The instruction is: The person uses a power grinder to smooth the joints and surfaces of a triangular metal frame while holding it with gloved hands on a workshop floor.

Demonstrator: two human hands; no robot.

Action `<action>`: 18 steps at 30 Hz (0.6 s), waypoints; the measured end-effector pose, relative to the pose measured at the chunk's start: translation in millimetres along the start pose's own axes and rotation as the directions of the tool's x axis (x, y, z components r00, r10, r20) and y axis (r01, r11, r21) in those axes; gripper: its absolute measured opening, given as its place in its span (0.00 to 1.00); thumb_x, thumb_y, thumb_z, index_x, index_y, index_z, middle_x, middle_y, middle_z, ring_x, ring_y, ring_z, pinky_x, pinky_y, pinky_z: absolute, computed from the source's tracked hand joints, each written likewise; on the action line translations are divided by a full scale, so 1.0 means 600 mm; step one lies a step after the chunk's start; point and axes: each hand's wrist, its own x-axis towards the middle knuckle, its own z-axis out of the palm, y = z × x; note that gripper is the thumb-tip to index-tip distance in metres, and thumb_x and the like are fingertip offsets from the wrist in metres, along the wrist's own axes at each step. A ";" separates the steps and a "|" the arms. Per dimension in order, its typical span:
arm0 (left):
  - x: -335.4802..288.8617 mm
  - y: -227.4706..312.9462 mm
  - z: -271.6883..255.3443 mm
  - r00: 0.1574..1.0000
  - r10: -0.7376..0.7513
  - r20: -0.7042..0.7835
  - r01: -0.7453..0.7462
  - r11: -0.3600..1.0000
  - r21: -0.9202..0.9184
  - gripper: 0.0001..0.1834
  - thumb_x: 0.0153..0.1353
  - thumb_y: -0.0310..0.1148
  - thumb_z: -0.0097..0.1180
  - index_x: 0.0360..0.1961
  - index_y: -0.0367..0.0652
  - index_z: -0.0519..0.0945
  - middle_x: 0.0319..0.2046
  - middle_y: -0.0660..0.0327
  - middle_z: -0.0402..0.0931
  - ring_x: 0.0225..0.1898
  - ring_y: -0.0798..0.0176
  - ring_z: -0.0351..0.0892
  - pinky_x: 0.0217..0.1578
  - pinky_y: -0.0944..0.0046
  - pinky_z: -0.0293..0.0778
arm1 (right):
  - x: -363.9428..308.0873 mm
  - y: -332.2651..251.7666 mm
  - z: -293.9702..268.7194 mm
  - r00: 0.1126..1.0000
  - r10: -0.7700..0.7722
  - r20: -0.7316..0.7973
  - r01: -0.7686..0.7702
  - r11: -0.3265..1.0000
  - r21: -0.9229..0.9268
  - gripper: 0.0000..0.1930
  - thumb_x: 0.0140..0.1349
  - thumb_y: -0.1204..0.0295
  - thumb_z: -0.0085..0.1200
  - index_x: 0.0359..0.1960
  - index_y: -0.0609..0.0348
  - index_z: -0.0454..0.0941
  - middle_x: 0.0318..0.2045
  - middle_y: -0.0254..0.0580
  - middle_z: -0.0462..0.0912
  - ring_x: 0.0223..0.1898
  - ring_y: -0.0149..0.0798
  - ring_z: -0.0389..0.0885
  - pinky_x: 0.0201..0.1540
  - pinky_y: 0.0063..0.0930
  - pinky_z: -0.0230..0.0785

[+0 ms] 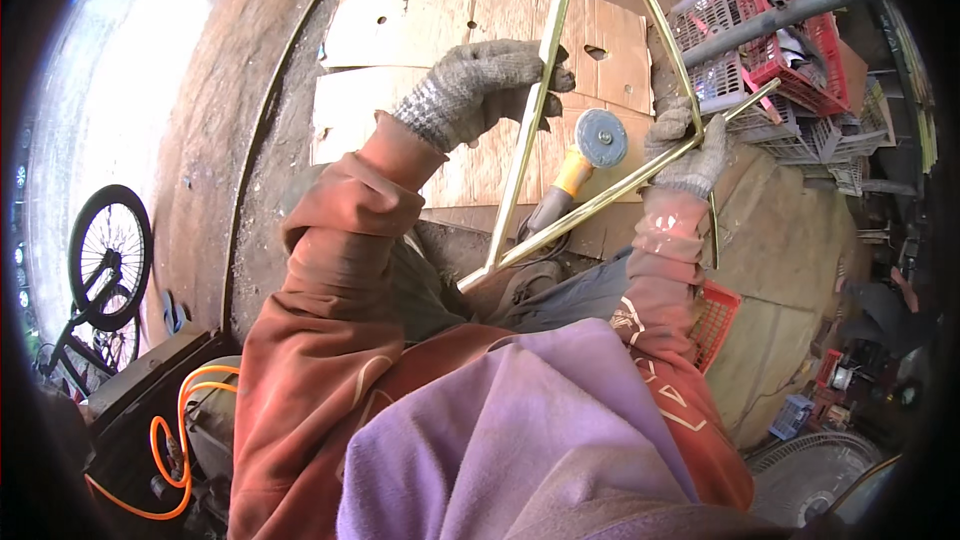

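Observation:
A triangular frame of shiny gold-coloured metal tubes (521,155) stands tilted in front of me, its upper end running out of the picture. My left hand (465,90), in a grey knitted glove, is closed round the left tube. Further right my right hand (703,160), gloved alike, grips the frame at the corner where tubes meet. A short tube end sticks out beyond that hand. Between my hands, seen through the frame, lies a yellow and grey angle grinder (573,176) with a round grey disc facing up. Nothing touches the grinder from my hands.
Flattened cardboard (400,20) covers the floor ahead. At the far right, red and grey plastic crates (790,50) are piled with scrap and pipes. A bicycle wheel (110,258) stands at the left; an orange hose (184,455) loops lower left. A fan (815,480) sits lower right.

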 end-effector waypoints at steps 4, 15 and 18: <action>-0.001 0.001 -0.001 0.999 0.014 0.051 -0.015 1.000 0.021 0.30 0.63 0.35 0.61 0.63 0.32 0.71 0.51 0.50 0.81 0.44 0.53 0.84 0.46 0.54 0.81 | -0.003 0.007 0.015 0.995 -0.047 -0.090 0.047 0.999 0.004 0.26 0.67 0.51 0.52 0.50 0.65 0.77 0.36 0.47 0.81 0.29 0.37 0.79 0.28 0.26 0.78; -0.003 0.004 0.030 0.995 -0.052 -0.084 0.065 0.986 0.156 0.30 0.62 0.34 0.61 0.63 0.29 0.70 0.45 0.51 0.82 0.43 0.55 0.85 0.47 0.55 0.81 | -0.005 -0.007 0.009 0.987 -0.128 -0.096 0.125 0.991 -0.038 0.19 0.65 0.55 0.57 0.42 0.61 0.82 0.31 0.45 0.86 0.30 0.39 0.87 0.30 0.33 0.84; 0.010 -0.010 0.017 0.965 -0.072 -0.254 0.121 0.975 0.184 0.27 0.66 0.36 0.58 0.62 0.32 0.70 0.44 0.52 0.82 0.42 0.56 0.84 0.46 0.54 0.82 | -0.002 0.007 0.031 0.969 -0.171 -0.179 0.158 0.984 -0.082 0.18 0.66 0.55 0.58 0.41 0.59 0.82 0.33 0.45 0.87 0.33 0.40 0.88 0.32 0.36 0.86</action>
